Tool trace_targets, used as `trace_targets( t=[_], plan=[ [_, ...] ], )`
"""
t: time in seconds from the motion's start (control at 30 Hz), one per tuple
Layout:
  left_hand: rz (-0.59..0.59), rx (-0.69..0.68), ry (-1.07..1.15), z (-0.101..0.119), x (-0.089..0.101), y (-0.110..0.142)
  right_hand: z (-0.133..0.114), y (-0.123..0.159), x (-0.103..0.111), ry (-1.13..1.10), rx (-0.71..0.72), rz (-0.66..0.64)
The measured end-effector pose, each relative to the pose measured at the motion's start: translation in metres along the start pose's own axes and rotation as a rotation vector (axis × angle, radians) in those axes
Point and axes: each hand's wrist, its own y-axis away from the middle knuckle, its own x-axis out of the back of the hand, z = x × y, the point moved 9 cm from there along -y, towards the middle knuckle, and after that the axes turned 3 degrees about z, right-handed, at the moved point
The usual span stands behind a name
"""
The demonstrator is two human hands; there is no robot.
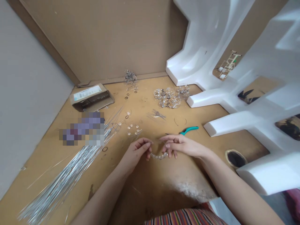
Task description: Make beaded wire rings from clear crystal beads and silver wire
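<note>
A curved wire strung with clear beads (159, 157) hangs in a shallow arc between my hands. My left hand (140, 148) pinches its left end between thumb and fingers. At the other end, my right hand (175, 145) has thumb and index finger closed on the wire, with the lower fingers loosely curled near the last bead. Just beyond my right hand lie pliers with teal handles (190, 129), their jaws partly hidden by the hand. Loose clear beads (133, 126) are scattered on the table past my left hand.
A long bundle of silver wires (70, 175) lies at left, beside a blurred purple object (82, 126). An opened cardboard box (92, 97) sits behind. Beaded wire pieces (167, 97) are grouped at the back. White molded blocks (225, 122) border the right, near a round dark opening (235, 158).
</note>
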Motion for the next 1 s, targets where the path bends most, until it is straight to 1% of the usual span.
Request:
trace_targets(
  t=[0.1,0.17,0.27,0.43,0.6,0.73,0.77,0.87,0.9,0.93,1.0],
  plan=[
    [0.065,-0.044,-0.027,0.005,0.005,0.0,-0.002,0.001,0.001,-0.027,0.021,-0.005],
    [0.101,-0.073,-0.045,0.008,0.007,-0.001,-0.001,0.001,0.0,-0.028,0.011,-0.009],
    [0.114,-0.088,-0.057,0.009,0.008,-0.001,0.003,-0.001,0.0,-0.002,-0.007,0.007],
    [0.099,-0.068,-0.064,0.006,0.006,-0.001,0.003,-0.004,0.012,0.063,0.021,0.144],
    [0.016,-0.016,-0.08,-0.002,-0.004,-0.001,-0.004,-0.002,0.02,0.043,0.068,0.253],
    [-0.066,0.089,0.016,-0.013,-0.012,0.0,-0.01,-0.001,0.019,-0.045,0.117,0.244],
    [-0.082,0.116,0.047,-0.015,-0.014,0.001,-0.011,0.0,0.022,-0.062,0.129,0.27],
    [-0.126,0.164,0.103,-0.018,-0.016,0.003,-0.011,0.003,0.036,-0.049,0.139,0.411],
    [-0.137,0.166,0.107,-0.018,-0.017,0.003,-0.01,0.003,0.038,-0.032,0.129,0.427],
    [-0.149,0.168,0.106,-0.018,-0.018,0.004,-0.009,0.002,0.037,-0.017,0.116,0.412],
    [-0.171,0.177,0.095,-0.019,-0.019,0.005,-0.006,-0.001,0.029,0.002,0.089,0.33]
  ],
)
